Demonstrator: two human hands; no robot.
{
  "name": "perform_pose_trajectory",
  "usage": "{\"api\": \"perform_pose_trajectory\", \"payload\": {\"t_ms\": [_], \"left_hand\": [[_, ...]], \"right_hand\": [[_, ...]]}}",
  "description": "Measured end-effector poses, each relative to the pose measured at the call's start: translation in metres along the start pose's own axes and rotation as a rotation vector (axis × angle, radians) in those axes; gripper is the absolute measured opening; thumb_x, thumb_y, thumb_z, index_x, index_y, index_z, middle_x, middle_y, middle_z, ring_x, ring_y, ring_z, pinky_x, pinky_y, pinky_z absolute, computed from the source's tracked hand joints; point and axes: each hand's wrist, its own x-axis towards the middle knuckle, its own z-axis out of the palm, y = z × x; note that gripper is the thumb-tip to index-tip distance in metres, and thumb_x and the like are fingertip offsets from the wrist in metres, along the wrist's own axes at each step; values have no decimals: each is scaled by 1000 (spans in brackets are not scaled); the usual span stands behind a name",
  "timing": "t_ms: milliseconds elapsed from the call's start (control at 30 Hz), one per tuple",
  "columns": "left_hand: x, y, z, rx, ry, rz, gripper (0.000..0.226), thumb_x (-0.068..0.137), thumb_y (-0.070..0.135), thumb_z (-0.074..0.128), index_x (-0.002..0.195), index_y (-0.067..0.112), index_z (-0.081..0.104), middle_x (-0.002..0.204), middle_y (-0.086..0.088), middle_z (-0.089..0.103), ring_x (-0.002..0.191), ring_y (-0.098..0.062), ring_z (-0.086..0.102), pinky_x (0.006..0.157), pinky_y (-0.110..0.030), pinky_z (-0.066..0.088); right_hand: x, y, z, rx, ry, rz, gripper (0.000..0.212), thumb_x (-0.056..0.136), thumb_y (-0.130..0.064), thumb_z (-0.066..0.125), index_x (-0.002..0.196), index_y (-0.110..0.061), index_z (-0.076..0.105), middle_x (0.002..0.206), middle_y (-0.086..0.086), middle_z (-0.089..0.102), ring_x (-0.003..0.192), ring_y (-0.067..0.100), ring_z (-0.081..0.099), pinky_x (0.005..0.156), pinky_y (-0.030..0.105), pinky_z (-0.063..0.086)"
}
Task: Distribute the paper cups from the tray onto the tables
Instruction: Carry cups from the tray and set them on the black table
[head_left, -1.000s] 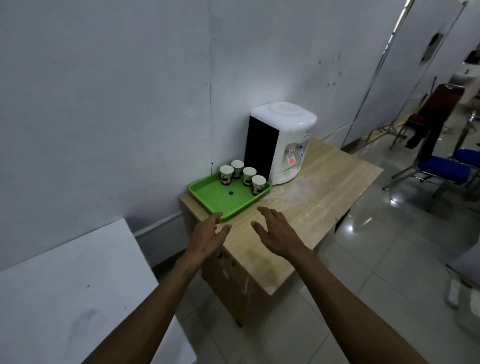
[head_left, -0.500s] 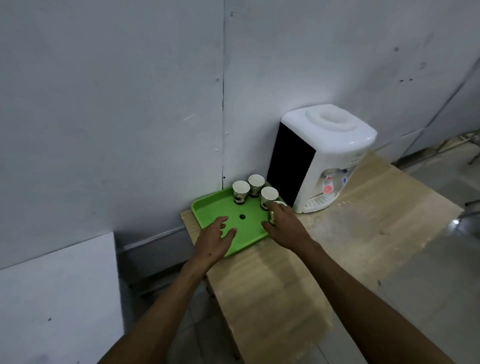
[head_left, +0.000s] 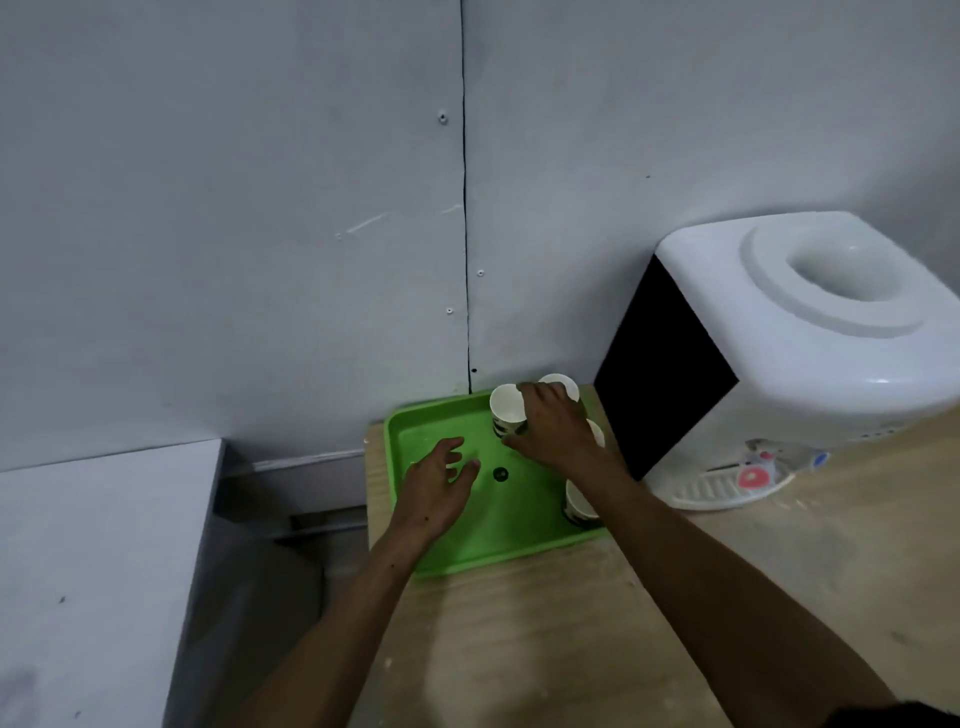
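Right hand (head_left: 553, 431) grips a round paper cup (head_left: 508, 410) over the glossy green tray (head_left: 467, 551).

Office break corner, white water dispenser (head_left: 810, 353) on wooden table (head_left: 571, 634), bare grey panel wall (head_left: 234, 208)

So the right hand (head_left: 553, 431) covers most of the cups at the far-right corner of the green tray (head_left: 415, 436): one cup (head_left: 560, 383) shows only a sliver of rim behind the fingers, another (head_left: 597, 432) just peeks out beside the wrist. The forearm hides part of the cup (head_left: 579, 506) near the tray's right edge. The cup prints are too blurry to read. The water dispenser (head_left: 810, 332) gets cut off by the right edge, and its tap labels are smudgy. The tabletop (head_left: 545, 649) runs out of frame at the bottom and right.
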Motion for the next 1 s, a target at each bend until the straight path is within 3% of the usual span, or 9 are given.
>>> {"api": "perform_pose_trajectory", "payload": {"t_ms": [133,333,433,633,767,1000], "left_hand": [[18,-1,5,-26,37,-70,46,98,32,61,141,19,52,134,-6,63,100,-14,66,82,-23,51],[39,-2,12,-35,70,-127,43,97,37,60,139,25,54,128,0,67,101,-14,69,90,-35,56],[42,-2,16,-50,60,-155,42,98,36,59,138,25,54,125,2,68,100,-14,69,88,-33,55],[44,-8,18,-127,75,-217,39,97,36,60,136,28,56,118,1,70,98,-16,70,76,-31,54],[39,-6,15,-334,90,-284,36,99,28,60,134,23,57,114,-2,68,97,-18,70,90,-42,57],[17,8,1,-808,2,-405,14,102,29,55,114,25,61,125,-7,66,114,-24,64,99,-42,53]], "right_hand": [[31,2,18,-103,-44,-59,93,77,-50,78,148,-11,33,148,11,44,138,31,35,115,44,30],[52,14,37,-196,-40,-60,84,81,-49,74,146,-11,34,142,12,47,135,31,38,120,46,19],[57,21,39,-176,-7,-69,75,80,-45,76,138,-11,44,136,12,53,129,32,43,117,46,23],[51,31,34,45,71,-114,82,68,-43,85,135,-10,50,123,12,63,115,33,51,98,43,40],[35,27,23,226,104,-114,83,69,-35,85,139,-11,47,127,10,60,120,32,48,96,41,41],[-2,-4,-20,430,182,-186,82,72,-34,85,140,-20,42,128,-1,53,109,14,52,84,31,44]]}}
